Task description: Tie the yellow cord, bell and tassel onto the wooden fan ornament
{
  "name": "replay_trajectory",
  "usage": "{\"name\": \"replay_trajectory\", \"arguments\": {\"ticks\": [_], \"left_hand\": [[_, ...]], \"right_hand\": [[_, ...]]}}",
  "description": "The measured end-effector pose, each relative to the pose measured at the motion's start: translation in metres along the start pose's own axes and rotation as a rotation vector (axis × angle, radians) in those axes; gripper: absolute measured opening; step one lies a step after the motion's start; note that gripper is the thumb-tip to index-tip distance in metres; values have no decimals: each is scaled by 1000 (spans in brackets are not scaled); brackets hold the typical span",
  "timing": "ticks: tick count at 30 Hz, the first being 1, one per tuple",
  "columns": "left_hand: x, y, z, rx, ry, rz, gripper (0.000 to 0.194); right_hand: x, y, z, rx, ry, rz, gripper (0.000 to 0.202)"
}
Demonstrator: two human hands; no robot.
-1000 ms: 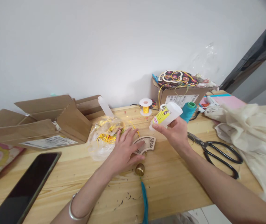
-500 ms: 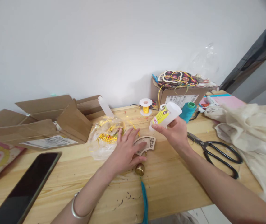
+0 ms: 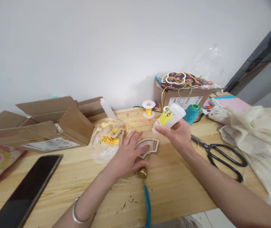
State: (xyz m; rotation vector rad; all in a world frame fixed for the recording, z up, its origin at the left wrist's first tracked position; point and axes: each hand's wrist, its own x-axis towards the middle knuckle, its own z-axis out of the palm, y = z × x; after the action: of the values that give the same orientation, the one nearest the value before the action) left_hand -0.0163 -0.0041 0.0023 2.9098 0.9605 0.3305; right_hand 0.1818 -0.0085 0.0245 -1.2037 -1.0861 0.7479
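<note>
My left hand [image 3: 130, 152] lies with fingers spread over a fan-shaped wooden ornament [image 3: 153, 146] with cut-out lattice ends, its index finger resting on the face. Just below the thumb is a small brass bell [image 3: 142, 172], from which a teal tassel [image 3: 147, 204] runs toward the table's front edge. My right hand [image 3: 179, 134] is wrapped round a white glue bottle [image 3: 170, 116] with a yellow label, held tilted in the air with its narrow end down to the left. Part of the ornament is hidden under my left hand.
A clear plastic bag [image 3: 102, 153] with yellow cords lies left of the ornament. Behind are a yellow thread spool [image 3: 148, 109] and a teal thread cone [image 3: 192, 114]. Black-handled scissors [image 3: 210, 147] and cream cloth [image 3: 249, 136] lie right. Cardboard boxes [image 3: 76, 126] and a phone [image 3: 28, 190] sit left.
</note>
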Motion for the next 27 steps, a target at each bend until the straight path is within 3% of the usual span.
{"name": "replay_trajectory", "arguments": {"ticks": [10,19,27], "left_hand": [[-1,-2,4,-18,-9,0,46],[-6,-9,-8,-77,218,21,32],[-2,1,2,-23,45,7,42]], "right_hand": [[1,2,0,7,15,-23,32],[1,1,0,27,25,-22,31],[0,2,1,24,16,-31,30]]}}
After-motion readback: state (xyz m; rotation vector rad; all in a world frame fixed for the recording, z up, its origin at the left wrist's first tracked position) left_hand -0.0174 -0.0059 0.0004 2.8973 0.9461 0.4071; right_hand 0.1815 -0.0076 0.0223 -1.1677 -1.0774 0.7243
